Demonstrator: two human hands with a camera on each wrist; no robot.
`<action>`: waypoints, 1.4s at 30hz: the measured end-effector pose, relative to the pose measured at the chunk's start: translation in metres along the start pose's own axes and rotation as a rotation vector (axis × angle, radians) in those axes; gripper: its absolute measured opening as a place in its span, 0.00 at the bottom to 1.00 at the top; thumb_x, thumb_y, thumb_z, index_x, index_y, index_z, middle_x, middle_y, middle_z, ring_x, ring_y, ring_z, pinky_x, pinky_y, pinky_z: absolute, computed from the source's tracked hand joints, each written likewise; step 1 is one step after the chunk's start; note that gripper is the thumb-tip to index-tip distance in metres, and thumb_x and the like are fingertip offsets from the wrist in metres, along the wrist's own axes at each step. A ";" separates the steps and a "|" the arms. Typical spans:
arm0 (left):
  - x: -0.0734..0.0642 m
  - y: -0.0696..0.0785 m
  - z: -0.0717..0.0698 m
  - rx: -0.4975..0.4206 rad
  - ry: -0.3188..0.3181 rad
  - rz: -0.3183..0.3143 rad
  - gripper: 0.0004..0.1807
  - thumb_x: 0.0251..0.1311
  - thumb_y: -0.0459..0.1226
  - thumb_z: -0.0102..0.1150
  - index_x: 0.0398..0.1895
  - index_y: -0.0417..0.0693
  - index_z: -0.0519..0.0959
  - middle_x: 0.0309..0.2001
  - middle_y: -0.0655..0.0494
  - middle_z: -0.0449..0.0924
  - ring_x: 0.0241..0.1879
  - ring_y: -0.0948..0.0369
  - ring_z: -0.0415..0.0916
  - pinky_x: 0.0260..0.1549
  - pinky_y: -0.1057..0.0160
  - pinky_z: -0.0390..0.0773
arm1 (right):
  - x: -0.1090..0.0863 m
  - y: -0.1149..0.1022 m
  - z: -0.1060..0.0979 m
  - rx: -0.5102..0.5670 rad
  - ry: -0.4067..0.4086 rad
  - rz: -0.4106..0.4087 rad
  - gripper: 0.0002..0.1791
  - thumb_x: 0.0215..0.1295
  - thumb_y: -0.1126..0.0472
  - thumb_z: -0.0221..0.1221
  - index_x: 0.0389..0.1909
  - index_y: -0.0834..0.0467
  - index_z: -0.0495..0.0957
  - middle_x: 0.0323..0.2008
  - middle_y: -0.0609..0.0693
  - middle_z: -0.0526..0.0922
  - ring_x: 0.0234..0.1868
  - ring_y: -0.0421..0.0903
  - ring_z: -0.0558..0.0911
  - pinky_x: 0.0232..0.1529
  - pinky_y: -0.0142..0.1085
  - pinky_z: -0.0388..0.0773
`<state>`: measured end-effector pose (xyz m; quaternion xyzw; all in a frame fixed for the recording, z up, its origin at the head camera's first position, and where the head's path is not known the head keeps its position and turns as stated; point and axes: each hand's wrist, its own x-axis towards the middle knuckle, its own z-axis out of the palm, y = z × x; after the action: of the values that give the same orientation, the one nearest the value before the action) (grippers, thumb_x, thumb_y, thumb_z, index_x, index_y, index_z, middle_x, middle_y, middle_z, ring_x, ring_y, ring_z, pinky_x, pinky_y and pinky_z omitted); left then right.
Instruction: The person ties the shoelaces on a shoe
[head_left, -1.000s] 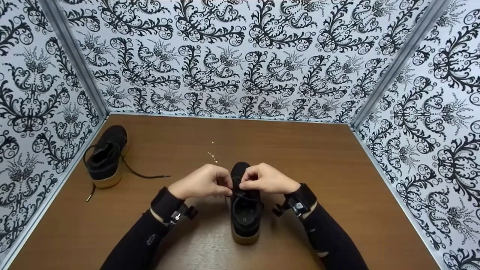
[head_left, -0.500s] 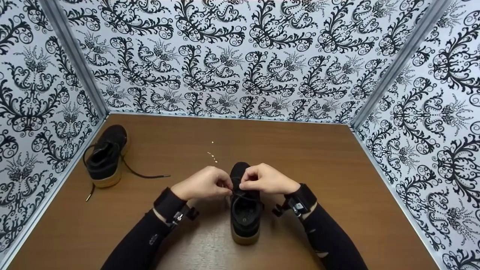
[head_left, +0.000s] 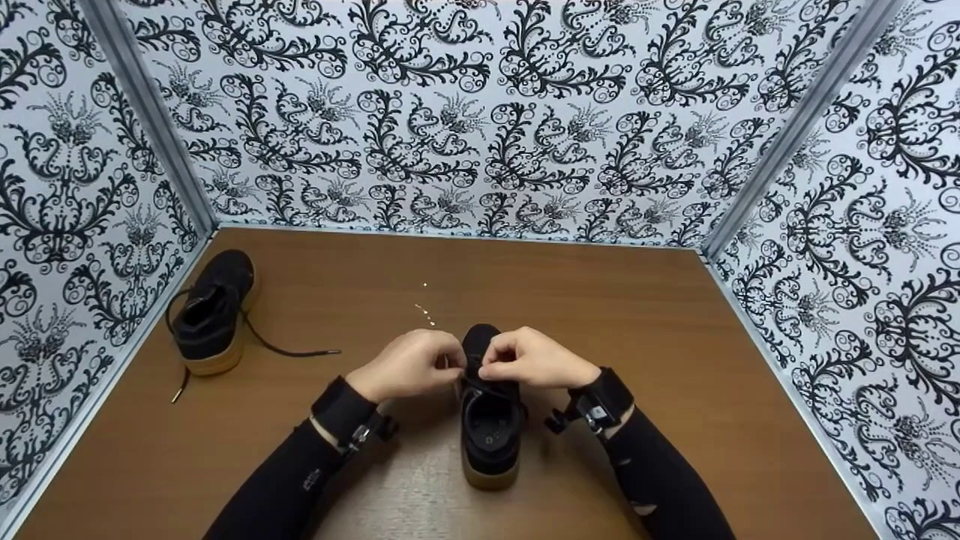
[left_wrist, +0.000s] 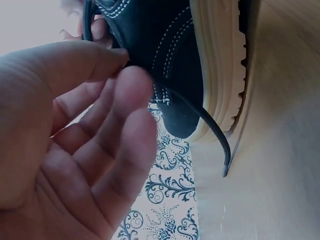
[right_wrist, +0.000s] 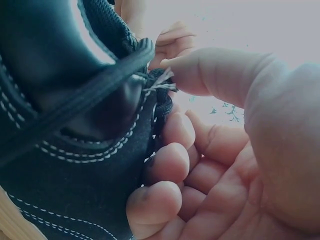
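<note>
A black shoe [head_left: 491, 456] with a tan gum sole stands mid-table, toe pointing away from me. Over its lacing, my left hand [head_left: 412, 366] pinches a black shoelace [left_wrist: 207, 120] between thumb and forefinger. The lace's free end trails down the shoe's side to its tip in the left wrist view. My right hand [head_left: 540, 358] grips at the lacing from the other side, thumb against the dark lace and frayed pale threads [right_wrist: 162, 80]. Its other fingertips [right_wrist: 167, 162] rest along the upper's edge. What lies under that thumb is partly hidden.
The matching black shoe [head_left: 202, 345] stands at the table's left side, its laces loose, one lace end [head_left: 300, 352] stretched rightward over the wood. Small bright specks [head_left: 425, 310] show on the table [head_left: 600, 300] beyond my left hand. Patterned panels [head_left: 450, 112] enclose the back and sides.
My left hand has shifted slightly, its fingertips now a little higher beside the lacing. My right hand and both shoes have stayed in place.
</note>
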<state>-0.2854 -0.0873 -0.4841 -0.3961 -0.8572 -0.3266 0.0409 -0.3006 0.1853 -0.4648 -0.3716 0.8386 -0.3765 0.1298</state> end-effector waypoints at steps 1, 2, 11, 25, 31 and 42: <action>0.000 -0.001 0.000 -0.012 -0.001 0.001 0.03 0.66 0.32 0.74 0.37 0.51 0.89 0.34 0.62 0.86 0.34 0.61 0.83 0.37 0.62 0.82 | 0.000 0.000 0.000 -0.003 0.000 0.000 0.07 0.74 0.51 0.73 0.36 0.48 0.91 0.31 0.34 0.85 0.33 0.37 0.77 0.34 0.30 0.71; 0.000 -0.001 0.000 -0.029 -0.005 -0.001 0.04 0.67 0.32 0.74 0.38 0.50 0.89 0.34 0.62 0.86 0.35 0.61 0.83 0.38 0.62 0.82 | 0.000 0.000 0.000 -0.002 -0.001 0.001 0.07 0.74 0.51 0.73 0.36 0.48 0.91 0.31 0.34 0.85 0.33 0.37 0.77 0.34 0.30 0.71; 0.000 0.003 -0.005 -0.159 -0.031 -0.064 0.02 0.74 0.34 0.70 0.43 0.49 0.90 0.38 0.64 0.86 0.38 0.66 0.81 0.40 0.62 0.83 | -0.001 0.000 -0.002 0.008 -0.010 -0.007 0.07 0.74 0.51 0.73 0.36 0.49 0.91 0.32 0.34 0.85 0.35 0.37 0.78 0.36 0.30 0.72; 0.000 0.006 -0.001 -0.243 -0.059 -0.008 0.06 0.74 0.35 0.73 0.50 0.47 0.93 0.44 0.59 0.90 0.41 0.65 0.84 0.43 0.63 0.86 | -0.003 -0.001 -0.007 0.024 -0.044 -0.021 0.08 0.75 0.50 0.73 0.38 0.48 0.91 0.32 0.37 0.85 0.36 0.39 0.79 0.38 0.31 0.74; 0.000 0.004 0.000 -0.219 -0.051 0.021 0.04 0.74 0.35 0.74 0.47 0.48 0.92 0.43 0.60 0.89 0.38 0.67 0.83 0.40 0.64 0.85 | -0.007 -0.001 -0.014 0.053 -0.093 -0.024 0.06 0.75 0.49 0.73 0.40 0.46 0.90 0.33 0.39 0.86 0.33 0.40 0.80 0.36 0.32 0.75; 0.001 0.005 0.001 -0.210 -0.046 0.026 0.04 0.72 0.37 0.76 0.44 0.47 0.92 0.40 0.60 0.88 0.37 0.67 0.82 0.39 0.64 0.84 | -0.010 -0.005 -0.017 0.038 -0.149 -0.087 0.10 0.66 0.51 0.81 0.37 0.49 0.89 0.34 0.41 0.85 0.36 0.40 0.81 0.39 0.33 0.77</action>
<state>-0.2827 -0.0834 -0.4820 -0.4167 -0.8136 -0.4051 -0.0163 -0.2996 0.1992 -0.4498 -0.4322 0.8024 -0.3689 0.1824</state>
